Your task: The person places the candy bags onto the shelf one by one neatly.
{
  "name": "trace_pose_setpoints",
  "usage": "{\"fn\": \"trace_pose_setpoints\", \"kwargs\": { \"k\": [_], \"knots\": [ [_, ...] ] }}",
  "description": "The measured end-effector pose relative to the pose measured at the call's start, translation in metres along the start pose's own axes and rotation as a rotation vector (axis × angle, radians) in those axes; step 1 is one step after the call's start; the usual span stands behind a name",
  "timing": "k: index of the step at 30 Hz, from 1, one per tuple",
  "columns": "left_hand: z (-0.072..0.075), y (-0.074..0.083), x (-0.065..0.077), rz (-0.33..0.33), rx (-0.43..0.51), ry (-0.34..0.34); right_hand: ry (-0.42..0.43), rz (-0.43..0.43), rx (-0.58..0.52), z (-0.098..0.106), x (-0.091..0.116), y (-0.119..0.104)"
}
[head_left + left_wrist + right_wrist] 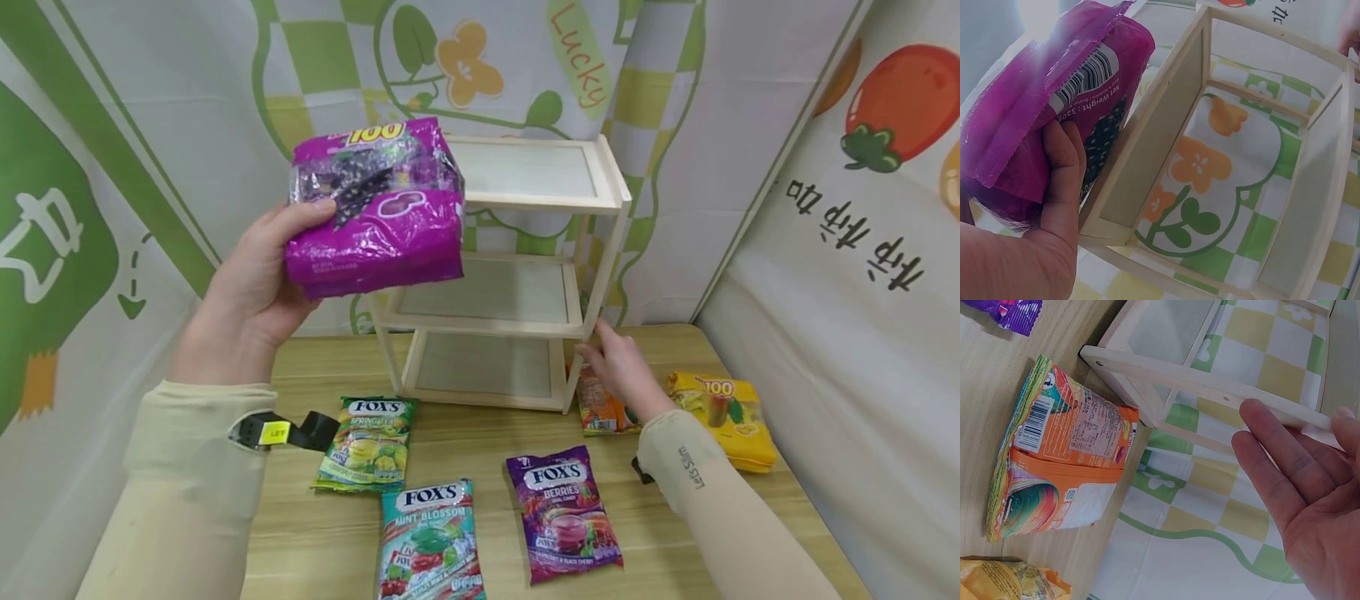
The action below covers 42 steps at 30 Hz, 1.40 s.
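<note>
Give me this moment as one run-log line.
left hand: holds up plump purple plastic bag | right hand: touches pale wooden three-tier shelf | right of shelf: orange plastic bag, yellow plastic bag

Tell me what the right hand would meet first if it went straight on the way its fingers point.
Most likely the wooden shelf's right front post: the right hand is right at it, perhaps touching, though depth makes contact hard to judge.
</note>
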<state>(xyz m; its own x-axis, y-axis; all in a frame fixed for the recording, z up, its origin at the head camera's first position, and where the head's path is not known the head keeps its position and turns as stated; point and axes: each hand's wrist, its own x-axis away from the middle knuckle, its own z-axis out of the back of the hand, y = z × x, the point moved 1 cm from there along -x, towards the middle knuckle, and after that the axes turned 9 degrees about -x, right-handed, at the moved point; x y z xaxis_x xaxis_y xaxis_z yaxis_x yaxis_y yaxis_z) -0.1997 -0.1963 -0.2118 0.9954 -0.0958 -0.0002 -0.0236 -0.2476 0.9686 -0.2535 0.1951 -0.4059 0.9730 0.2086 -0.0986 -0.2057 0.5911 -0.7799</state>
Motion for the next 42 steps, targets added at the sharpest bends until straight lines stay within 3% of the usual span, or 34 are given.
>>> {"fn": "trace_pose_setpoints", "kwargs": {
  "k": [15, 32, 42],
  "knots": [
    [-0.003, 0.0025, -0.0026, 0.012, 0.084, 0.018, -0.003, 0.008, -0.006, 0.0005, -0.0006, 0.0],
    [0.0002, 0.0011, -0.0025, -0.046, 0.263, 0.05, 0.001, -0.009, -0.009, -0.0003, -0.0005, -0.0003],
    [-0.0011, 0.0004, -0.0012, -0.024, 0.409, 0.047, 0.007, 0.005, -0.011, -0.001, -0.0003, 0.0019]
  ]
}}
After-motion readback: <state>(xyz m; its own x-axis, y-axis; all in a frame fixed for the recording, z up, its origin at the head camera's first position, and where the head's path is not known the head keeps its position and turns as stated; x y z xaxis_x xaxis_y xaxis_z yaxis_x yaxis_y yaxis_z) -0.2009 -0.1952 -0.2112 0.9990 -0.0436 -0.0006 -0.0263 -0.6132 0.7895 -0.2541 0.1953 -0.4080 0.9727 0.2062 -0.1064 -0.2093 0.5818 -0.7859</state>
